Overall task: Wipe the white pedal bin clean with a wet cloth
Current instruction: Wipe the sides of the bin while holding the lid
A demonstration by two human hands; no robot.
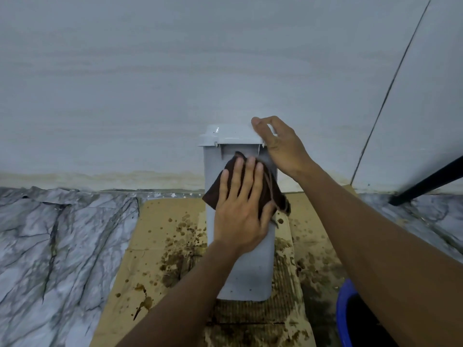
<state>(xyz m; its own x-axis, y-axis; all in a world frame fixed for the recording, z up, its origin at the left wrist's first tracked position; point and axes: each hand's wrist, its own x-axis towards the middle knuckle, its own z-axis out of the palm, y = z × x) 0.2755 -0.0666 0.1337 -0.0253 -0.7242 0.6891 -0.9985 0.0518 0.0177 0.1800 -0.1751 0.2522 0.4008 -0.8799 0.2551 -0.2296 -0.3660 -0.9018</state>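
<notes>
The white pedal bin (pixel 250 271) stands upright on stained cardboard, its lid (pixel 230 135) closed and its back toward a pale wall. My left hand (pixel 240 209) lies flat with spread fingers on a dark brown cloth (pixel 271 189), pressing it against the bin's upper side facing me. My right hand (pixel 278 144) grips the right corner of the lid, fingers curled over its edge. Small dark specks dot the bin's lower part.
Flattened cardboard (pixel 155 236) with brown stains covers the floor under the bin. Marble-patterned flooring (pixel 57 246) lies to the left and right. A blue bucket (pixel 344 319) with dark water sits at the lower right. A black bar (pixel 426 182) slants at the right.
</notes>
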